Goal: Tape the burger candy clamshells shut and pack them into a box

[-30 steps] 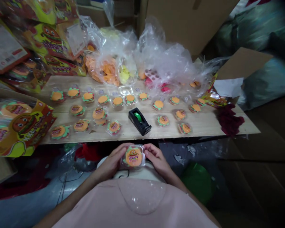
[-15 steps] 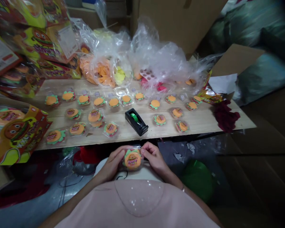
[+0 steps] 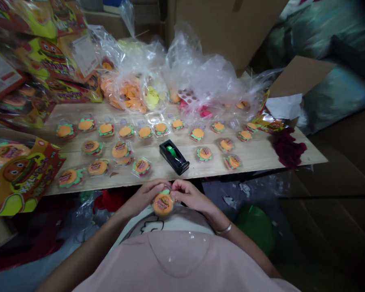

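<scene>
Pale pink top [image 3: 182, 263], flecked with what may be glitter, below the grip; a thin bracelet [image 3: 223, 230] rings the wrist just behind the right hand [image 3: 188, 194].

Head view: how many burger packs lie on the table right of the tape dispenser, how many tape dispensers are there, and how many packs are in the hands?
Burger packs on the table right of the tape dispenser: 7
Tape dispenser: 1
Held burger pack, between left hand and right hand: 1
Total: 9
</scene>
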`<state>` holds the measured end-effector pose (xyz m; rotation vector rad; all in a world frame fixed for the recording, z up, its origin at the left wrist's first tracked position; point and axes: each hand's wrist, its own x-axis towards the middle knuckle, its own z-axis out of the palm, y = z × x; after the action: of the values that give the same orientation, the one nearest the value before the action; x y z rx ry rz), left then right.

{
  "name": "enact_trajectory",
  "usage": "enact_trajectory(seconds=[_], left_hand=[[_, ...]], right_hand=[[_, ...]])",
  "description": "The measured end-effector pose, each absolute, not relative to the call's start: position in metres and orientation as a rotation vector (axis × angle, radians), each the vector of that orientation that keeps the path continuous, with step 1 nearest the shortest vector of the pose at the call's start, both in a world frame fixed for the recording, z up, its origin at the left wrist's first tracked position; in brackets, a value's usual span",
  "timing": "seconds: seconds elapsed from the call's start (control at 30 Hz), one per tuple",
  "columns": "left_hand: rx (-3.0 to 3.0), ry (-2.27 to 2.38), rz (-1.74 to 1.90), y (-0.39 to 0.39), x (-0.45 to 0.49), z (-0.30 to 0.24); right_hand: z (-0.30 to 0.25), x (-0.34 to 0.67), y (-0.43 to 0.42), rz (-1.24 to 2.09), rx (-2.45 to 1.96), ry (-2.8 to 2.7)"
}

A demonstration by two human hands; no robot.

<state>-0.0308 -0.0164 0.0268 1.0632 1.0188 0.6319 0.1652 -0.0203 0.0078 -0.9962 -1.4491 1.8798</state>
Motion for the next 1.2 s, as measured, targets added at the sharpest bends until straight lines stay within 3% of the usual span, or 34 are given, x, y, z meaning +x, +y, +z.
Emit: enact_trajectory(seconds=[0.23, 0.43, 0.7, 0.83, 1.2], left_hand=[[1.106, 1.106, 0.726, -0.031, -0.013, 0.02], [0.788, 0.994, 0.837, -0.06, -0.027, 0.014], [0.9, 1.078, 0.859, -0.062, -0.02, 0.02], [1.043, 1.088, 0.865, -0.064, -0.02, 0.02], [1.117, 0.998, 0.719, -0.034, 0.001, 0.018]], right_hand=[[0.012, 0.158, -0.03, 1.748, -0.971, -1.396], [0.004, 0.179, -0.041, 1.693, -1.081, -1.356], [0.027, 0.171, -0.02, 1.775, -0.996, -1.748], [0.027, 0.164, -0.026, 1.635, -1.041, -1.809], [0.01, 0.183, -0.038, 1.629, -1.158, -1.465]])
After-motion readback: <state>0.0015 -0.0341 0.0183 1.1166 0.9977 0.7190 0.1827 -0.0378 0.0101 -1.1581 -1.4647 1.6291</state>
